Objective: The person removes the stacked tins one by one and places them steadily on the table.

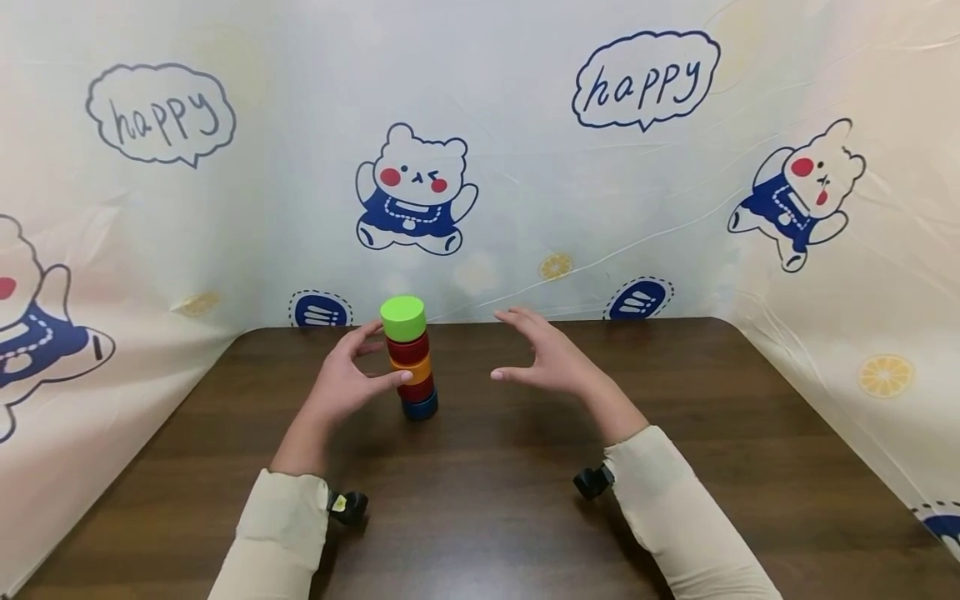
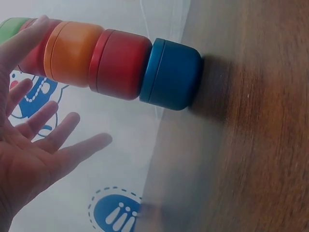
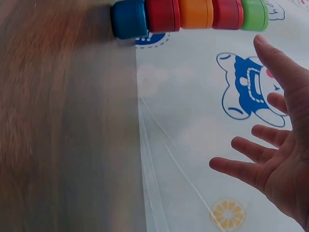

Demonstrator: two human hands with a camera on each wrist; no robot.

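Several small round lidded jars stand in one upright column on the table. From the top they are a green jar (image 1: 403,320), a red jar (image 1: 409,348), an orange jar (image 1: 422,368), a second red jar (image 1: 418,391) and a blue jar (image 1: 421,407) at the base. My left hand (image 1: 345,379) is at the column's left side, thumb in front of it and fingers spread; whether it touches is hard to tell. To the right, my right hand (image 1: 553,360) hovers apart from the column, its fingers spread and nothing in it.
The dark wooden table (image 1: 480,500) carries the column near its far edge. Behind and beside it hangs a pale curtain (image 1: 510,150) printed with bears, "happy" bubbles and orange slices. A small black wrist camera (image 1: 348,507) sits at the left cuff, another camera (image 1: 592,482) at the right.
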